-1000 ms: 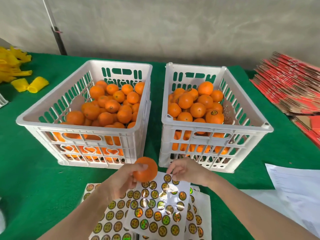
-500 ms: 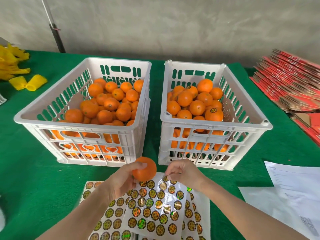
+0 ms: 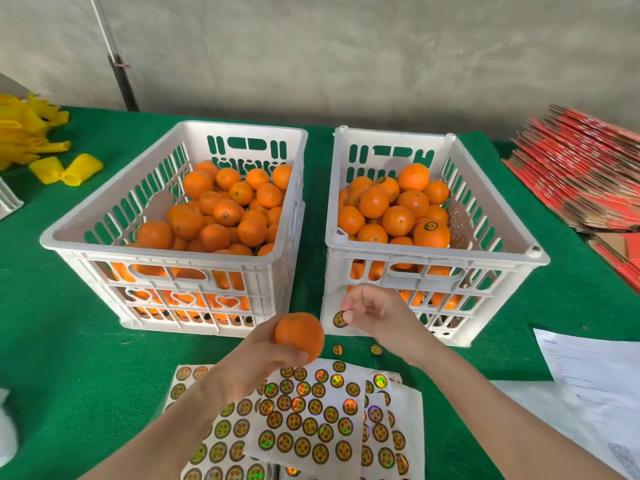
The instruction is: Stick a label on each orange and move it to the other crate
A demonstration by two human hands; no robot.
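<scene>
My left hand (image 3: 256, 355) grips an orange (image 3: 300, 336) above the label sheets (image 3: 311, 414), in front of the gap between two white crates. My right hand (image 3: 375, 311) is raised beside it and pinches a round gold-and-black label (image 3: 339, 319) at its fingertips, just right of the orange. The left crate (image 3: 104, 216) holds several plain oranges. In the right crate (image 3: 498, 237), several oranges lie piled, and at least one of them shows a label (image 3: 430, 225).
Two loose labels (image 3: 356, 349) lie on the green cloth (image 3: 69, 358) near the sheets. White papers (image 3: 588, 382) sit at the right, red flat cartons (image 3: 581, 174) at the far right, yellow foam nets (image 3: 65, 169) at the far left.
My right hand has lifted off the sheet with a label pinched in its fingers. The left hand has raised the orange slightly and turned it toward that label.
</scene>
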